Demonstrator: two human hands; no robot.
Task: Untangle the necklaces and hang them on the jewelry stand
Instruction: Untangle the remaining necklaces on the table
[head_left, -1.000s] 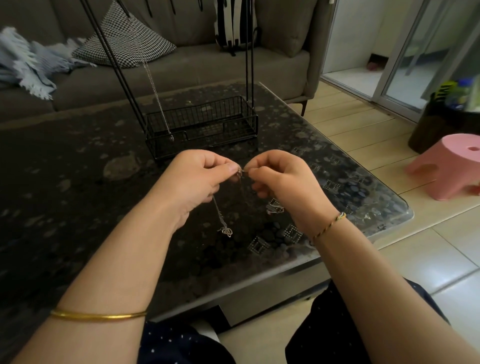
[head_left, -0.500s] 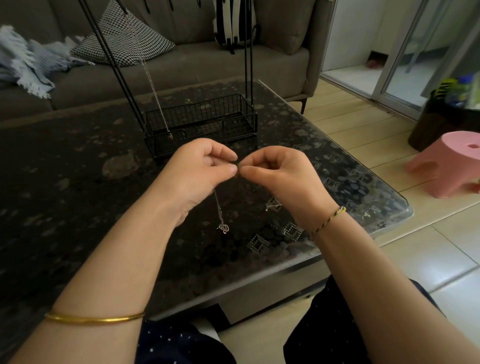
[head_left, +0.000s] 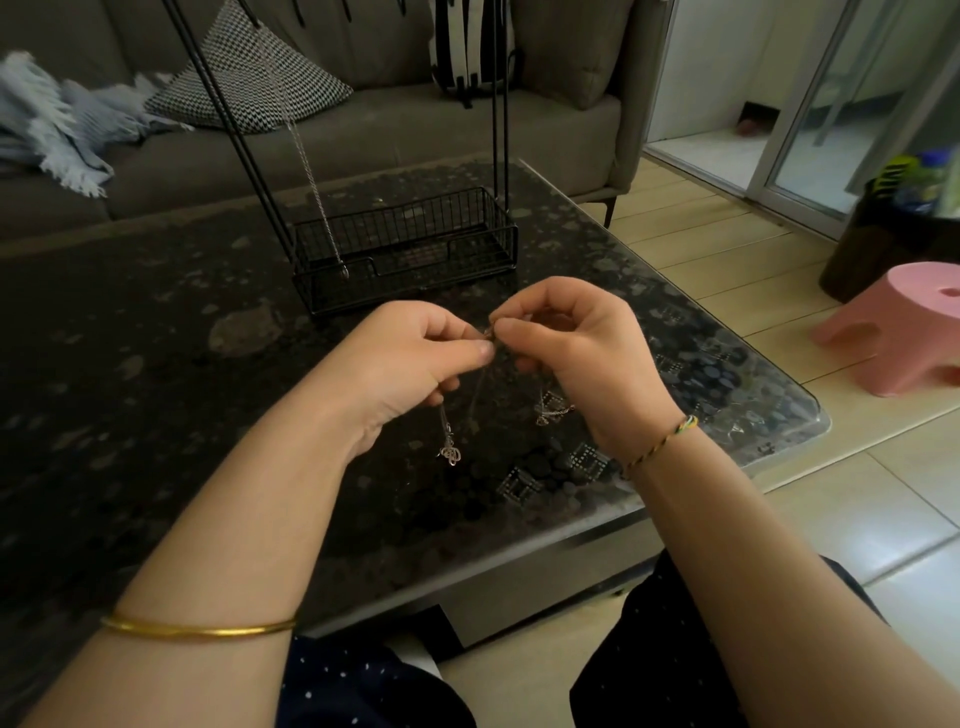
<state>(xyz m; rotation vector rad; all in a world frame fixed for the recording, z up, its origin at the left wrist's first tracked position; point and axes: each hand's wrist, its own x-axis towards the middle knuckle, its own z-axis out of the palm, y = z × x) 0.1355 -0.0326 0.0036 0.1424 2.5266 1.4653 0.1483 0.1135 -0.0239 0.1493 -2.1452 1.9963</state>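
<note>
My left hand (head_left: 405, 364) and my right hand (head_left: 576, 353) meet fingertip to fingertip above the dark table, both pinching a thin silver necklace chain. Its pendant (head_left: 451, 453) dangles below my left hand. A second bit of chain (head_left: 551, 411) lies on the table under my right hand. The black wire jewelry stand (head_left: 405, 249) stands behind my hands, with its basket base and tall rods. One silver necklace (head_left: 311, 176) hangs from the stand down into the basket.
The glass-topped table (head_left: 156, 364) ends in a rounded corner at the right. A grey sofa (head_left: 363, 130) with a checked cushion (head_left: 249, 78) and a blue throw (head_left: 57, 130) stands behind. A pink stool (head_left: 904, 332) is on the floor at right.
Both hands stay pinched together on the chain and have shifted slightly. The pendant under my left hand swings a little. The stand and its hanging necklace have not moved.
</note>
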